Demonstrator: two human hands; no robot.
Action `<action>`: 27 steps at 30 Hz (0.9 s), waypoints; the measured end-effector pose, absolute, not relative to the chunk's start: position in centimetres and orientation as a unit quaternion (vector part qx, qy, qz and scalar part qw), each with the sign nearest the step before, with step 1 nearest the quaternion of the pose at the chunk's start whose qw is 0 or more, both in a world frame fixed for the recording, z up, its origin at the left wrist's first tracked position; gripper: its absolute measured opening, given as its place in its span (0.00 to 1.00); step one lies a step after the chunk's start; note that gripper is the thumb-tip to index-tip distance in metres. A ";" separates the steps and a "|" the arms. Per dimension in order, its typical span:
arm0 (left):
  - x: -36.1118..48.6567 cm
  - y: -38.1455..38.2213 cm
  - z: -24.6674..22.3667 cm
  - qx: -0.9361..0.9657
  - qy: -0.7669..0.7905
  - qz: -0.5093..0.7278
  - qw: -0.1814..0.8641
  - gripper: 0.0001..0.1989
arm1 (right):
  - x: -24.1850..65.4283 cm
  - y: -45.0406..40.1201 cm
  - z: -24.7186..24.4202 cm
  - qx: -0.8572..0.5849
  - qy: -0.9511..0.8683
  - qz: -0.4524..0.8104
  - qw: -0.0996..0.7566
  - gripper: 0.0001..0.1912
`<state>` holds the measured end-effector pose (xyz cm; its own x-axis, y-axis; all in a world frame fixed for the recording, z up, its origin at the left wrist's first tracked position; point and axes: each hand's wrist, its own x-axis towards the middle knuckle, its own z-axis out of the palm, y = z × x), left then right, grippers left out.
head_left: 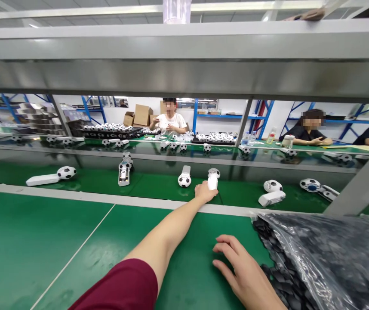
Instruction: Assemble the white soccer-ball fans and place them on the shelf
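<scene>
My left hand [205, 192] is stretched out to the green belt, its fingers closed on the white handle of a soccer-ball device [213, 181]. The ball end of that device points away from me. Just left of it lies a similar soccer-ball device [184, 177], ball towards me. My right hand [241, 269] hovers over the green table with curved, parted fingers and nothing in them. Beside it on the right, a clear plastic bag [329, 254] lies open with many small black pieces [286, 284] spilling from its mouth.
More soccer-ball devices [66, 172] lie along the belt [152, 189], one with its handle opened [124, 174]. A grey post [361, 181] rises at the right, and a metal shelf [184, 75] spans overhead. Across the line, a person [171, 122] sits behind black trays [113, 133] of parts.
</scene>
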<state>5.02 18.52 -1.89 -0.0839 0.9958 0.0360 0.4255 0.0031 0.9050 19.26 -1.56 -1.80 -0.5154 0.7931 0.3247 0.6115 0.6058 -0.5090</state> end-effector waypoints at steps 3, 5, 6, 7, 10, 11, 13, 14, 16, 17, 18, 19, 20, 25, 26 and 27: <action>4.7 17.0 0.0 0.527 0.561 0.441 0.462 0.18 | 19.2 -1.3 -2.0 -0.429 -0.812 0.234 0.320 0.10; 4.6 15.0 1.5 0.496 0.503 0.456 0.541 0.18 | 19.3 -0.9 -2.0 -0.464 -0.740 0.313 0.372 0.14; 4.7 13.7 2.3 0.483 0.471 0.458 0.579 0.19 | 19.4 -0.6 -1.9 -0.484 -0.690 0.357 0.402 0.16; 4.8 12.2 3.0 0.471 0.439 0.458 0.612 0.20 | 19.5 -0.4 -1.8 -0.498 -0.636 0.401 0.432 0.19; 5.5 7.5 4.2 0.442 0.343 0.441 0.702 0.23 | 20.0 -0.1 -1.1 -0.472 -0.492 0.529 0.505 0.24; 5.8 6.0 4.2 0.422 0.298 0.418 0.747 0.24 | 20.1 -0.2 -0.8 -0.447 -0.455 0.566 0.522 0.25; 6.6 3.3 3.6 0.365 0.200 0.340 0.843 0.25 | 20.1 -0.8 -0.4 -0.405 -0.388 0.626 0.542 0.24; 7.0 2.3 3.0 0.346 0.169 0.305 0.871 0.25 | 20.1 -1.2 -0.2 -0.397 -0.358 0.644 0.547 0.23; 7.3 0.6 1.9 0.361 0.157 0.270 0.879 0.25 | 19.7 -2.1 0.2 -0.395 -0.315 0.664 0.551 0.20; 7.1 0.1 1.5 0.397 0.170 0.279 0.858 0.25 | 19.5 -2.4 0.4 -0.391 -0.304 0.670 0.553 0.19; 6.6 -0.2 1.2 0.448 0.189 0.296 0.822 0.26 | 19.3 -2.6 0.5 -0.383 -0.298 0.674 0.557 0.18; 5.7 -0.1 1.1 0.509 0.215 0.319 0.770 0.27 | 19.2 -2.7 0.7 -0.377 -0.295 0.674 0.562 0.18; 4.5 0.2 1.2 0.570 0.259 0.350 0.697 0.28 | 19.1 -2.7 0.8 -0.377 -0.294 0.671 0.567 0.18; -5.6 6.1 2.9 0.571 0.579 0.495 0.306 0.39 | 19.4 -2.0 1.2 -0.443 -0.294 0.643 0.552 0.21; -7.8 7.4 3.3 0.547 0.610 0.508 0.265 0.40 | 19.4 -2.0 1.2 -0.450 -0.290 0.649 0.541 0.21; -9.9 8.6 3.5 0.525 0.637 0.518 0.226 0.42 | 19.4 -2.1 1.1 -0.458 -0.283 0.656 0.529 0.20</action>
